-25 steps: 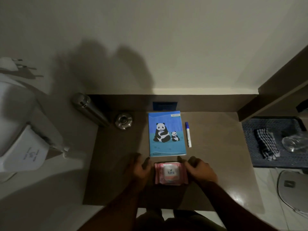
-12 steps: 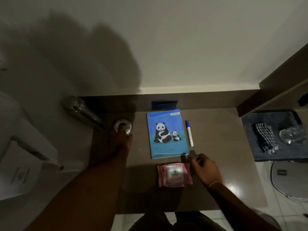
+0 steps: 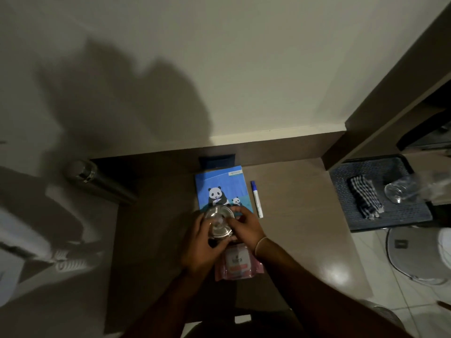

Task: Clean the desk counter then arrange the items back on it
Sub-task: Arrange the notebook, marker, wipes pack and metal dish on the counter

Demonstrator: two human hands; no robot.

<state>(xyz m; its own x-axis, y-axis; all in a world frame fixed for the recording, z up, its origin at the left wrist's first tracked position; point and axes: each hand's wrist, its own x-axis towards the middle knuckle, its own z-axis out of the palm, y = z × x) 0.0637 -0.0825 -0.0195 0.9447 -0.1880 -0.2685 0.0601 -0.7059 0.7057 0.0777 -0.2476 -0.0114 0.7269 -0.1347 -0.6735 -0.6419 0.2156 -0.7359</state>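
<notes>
Over one desk (image 3: 295, 223), two hands (image 3: 201, 245) (image 3: 247, 228) grip one steel container (image 3: 219, 222).

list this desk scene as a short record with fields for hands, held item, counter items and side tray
hands: left hand and right hand both grip one item
held item: round metal container, over the near edge of the panda notebook; lifted or resting unclear
counter items: panda notebook, marker right of it, pink wipes pack nearest the person, steel bottle far left
side tray: dark tray with checked cloth and clear glass
</notes>
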